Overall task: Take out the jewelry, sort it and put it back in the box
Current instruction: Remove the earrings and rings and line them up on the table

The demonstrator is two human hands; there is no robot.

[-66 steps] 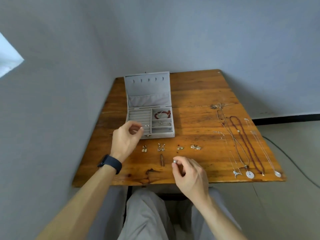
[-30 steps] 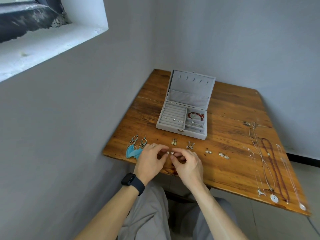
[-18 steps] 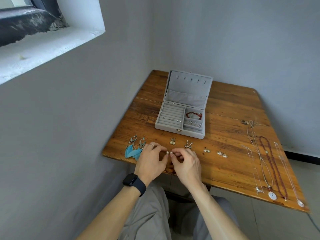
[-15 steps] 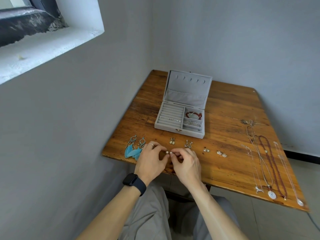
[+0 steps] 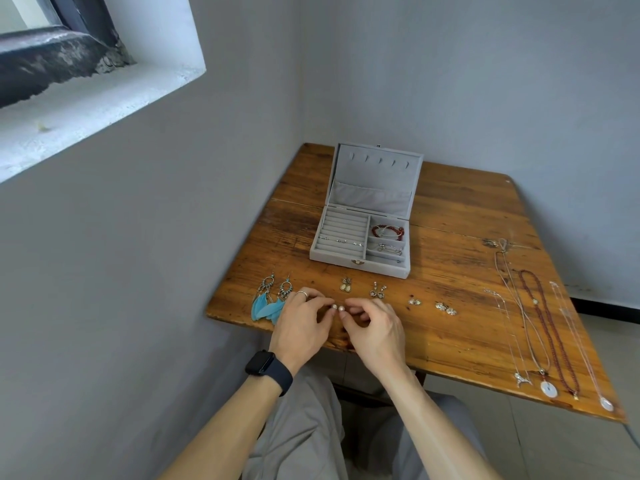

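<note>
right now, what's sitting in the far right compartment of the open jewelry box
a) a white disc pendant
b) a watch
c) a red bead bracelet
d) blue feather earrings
C: the red bead bracelet lies coiled in the far right compartment of the grey jewelry box, just below the raised lid.

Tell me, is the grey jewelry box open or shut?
Open. The jewelry box has its lid standing upright at the back, baring the ring slots and a red bracelet inside.
</note>
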